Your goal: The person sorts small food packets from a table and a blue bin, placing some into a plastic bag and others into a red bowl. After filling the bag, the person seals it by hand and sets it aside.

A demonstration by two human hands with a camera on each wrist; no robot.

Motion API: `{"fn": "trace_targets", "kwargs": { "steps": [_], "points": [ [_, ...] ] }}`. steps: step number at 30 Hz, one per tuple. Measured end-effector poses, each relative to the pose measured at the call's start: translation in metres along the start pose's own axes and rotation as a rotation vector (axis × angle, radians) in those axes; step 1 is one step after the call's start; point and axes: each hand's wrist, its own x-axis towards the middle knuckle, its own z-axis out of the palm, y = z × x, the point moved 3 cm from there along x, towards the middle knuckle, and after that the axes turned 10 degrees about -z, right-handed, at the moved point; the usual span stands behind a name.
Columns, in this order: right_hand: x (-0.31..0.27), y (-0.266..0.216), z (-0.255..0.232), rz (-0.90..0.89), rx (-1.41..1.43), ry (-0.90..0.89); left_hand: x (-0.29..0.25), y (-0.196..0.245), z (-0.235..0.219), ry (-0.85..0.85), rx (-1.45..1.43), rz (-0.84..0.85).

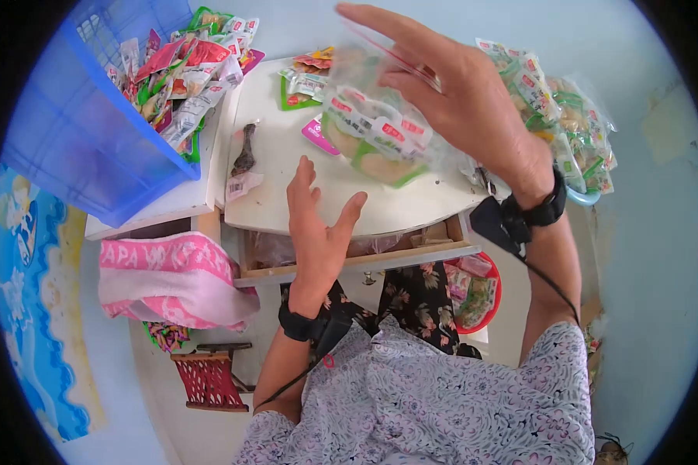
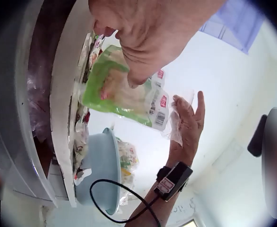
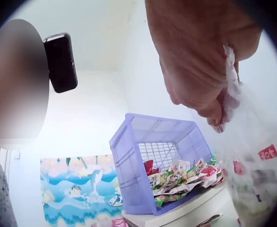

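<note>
My right hand (image 1: 481,97) is raised over the white tabletop (image 1: 275,201) and pinches the top of a clear plastic bag (image 1: 380,128). Green-and-white snack packets (image 2: 124,92) show inside the bag, which hangs below the fingers. In the right wrist view, the gathered plastic (image 3: 231,71) sits between thumb and fingers. Lower and to the left, my left hand (image 1: 318,232) has its fingers spread and holds nothing, near the table's front edge. Behind the bag lie a purple-edged packet (image 1: 318,137) and some small packets (image 1: 306,81).
A tilted blue basket (image 1: 93,124) full of snack packets stands at left. A wrapped dark drumstick-like snack (image 1: 244,151) lies on the table. Bagged packets (image 1: 574,124) fill a light-blue basin (image 2: 100,165) at right. Below are an open drawer (image 1: 357,260), a pink towel (image 1: 174,275) and a red basin (image 1: 495,298).
</note>
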Motion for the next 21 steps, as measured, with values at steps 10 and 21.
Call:
{"fn": "trace_targets", "kwargs": {
  "steps": [10,21],
  "points": [
    [-0.017,0.010,0.001,-0.011,0.037,-0.078,0.027,0.019,0.013,-0.109,0.009,0.188],
    [-0.080,0.021,-0.039,0.245,0.274,0.246,0.051,0.023,0.028,-0.265,-0.269,-0.017]
  ]
}}
